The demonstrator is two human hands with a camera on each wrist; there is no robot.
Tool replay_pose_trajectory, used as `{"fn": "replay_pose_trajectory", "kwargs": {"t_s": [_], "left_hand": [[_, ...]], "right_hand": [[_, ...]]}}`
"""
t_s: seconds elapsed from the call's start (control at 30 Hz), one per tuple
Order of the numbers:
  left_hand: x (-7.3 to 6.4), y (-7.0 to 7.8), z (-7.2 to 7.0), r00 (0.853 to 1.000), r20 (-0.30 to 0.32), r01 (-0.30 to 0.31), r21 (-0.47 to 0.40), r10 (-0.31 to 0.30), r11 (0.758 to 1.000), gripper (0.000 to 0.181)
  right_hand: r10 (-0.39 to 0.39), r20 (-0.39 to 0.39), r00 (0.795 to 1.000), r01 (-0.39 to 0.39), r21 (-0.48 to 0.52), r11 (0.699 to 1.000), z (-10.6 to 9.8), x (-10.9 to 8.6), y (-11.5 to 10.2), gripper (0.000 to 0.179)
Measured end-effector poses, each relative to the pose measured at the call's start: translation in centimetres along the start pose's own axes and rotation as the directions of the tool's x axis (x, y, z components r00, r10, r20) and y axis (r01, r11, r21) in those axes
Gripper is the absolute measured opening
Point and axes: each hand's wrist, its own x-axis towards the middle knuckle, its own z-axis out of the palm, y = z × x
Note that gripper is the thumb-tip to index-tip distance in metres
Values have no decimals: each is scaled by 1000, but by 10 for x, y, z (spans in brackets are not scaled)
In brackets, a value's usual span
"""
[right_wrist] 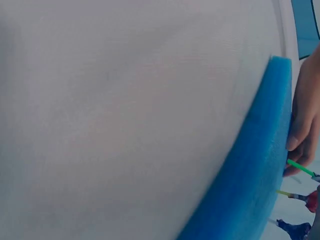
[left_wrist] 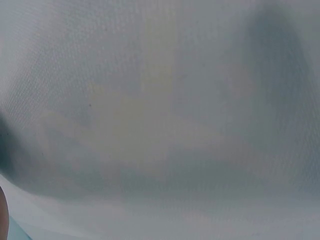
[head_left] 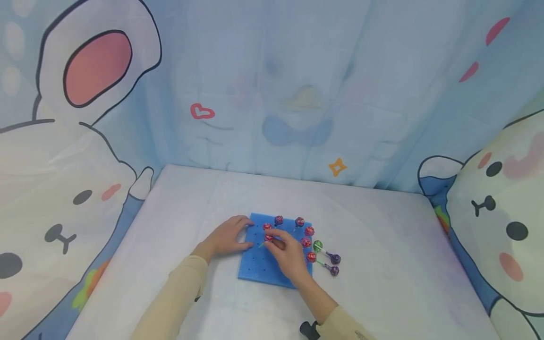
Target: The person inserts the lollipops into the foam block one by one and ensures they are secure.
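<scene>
A red lollipop (head_left: 268, 238) is pinched by the right hand (head_left: 289, 255) over the blue board (head_left: 251, 259), flanked by the spread left hand (head_left: 227, 236); planted lollipops (head_left: 278, 220) are seen, with holes (head_left: 264, 270) apparently left unfilled.

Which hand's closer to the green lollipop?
Right. The right hand is over the blue board, left of the green lollipop; the left hand is farther, at the board's left edge.
</scene>
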Motion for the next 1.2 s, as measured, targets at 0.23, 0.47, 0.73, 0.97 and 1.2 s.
{"fn": "replay_pose_trajectory", "kwargs": {"t_s": [0.23,0.47,0.73,0.97,1.2], "left_hand": [[0,1,-2,1000,-15,-23,-16,23,1000,63],[1,-2,1,1000,-13,-12,4,12,1000,64],[1,-2,1,1000,-15,-20,1,20,1000,63],[0,-3,2,1000,-11,-18,7,18,1000,63],[1,-5,3,999,-24,-26,15,26,1000,62]], "right_hand": [[13,-5,1000,-13,-38,999,11,5,4,32],[-12,41,999,14,-44,999,15,9,5,30],[23,66,998,-21,-30,999,22,15,7,33],[33,75,997,-28,-65,998,25,17,8,33],[12,71,997,-6,-85,996,26,19,9,33]]}}
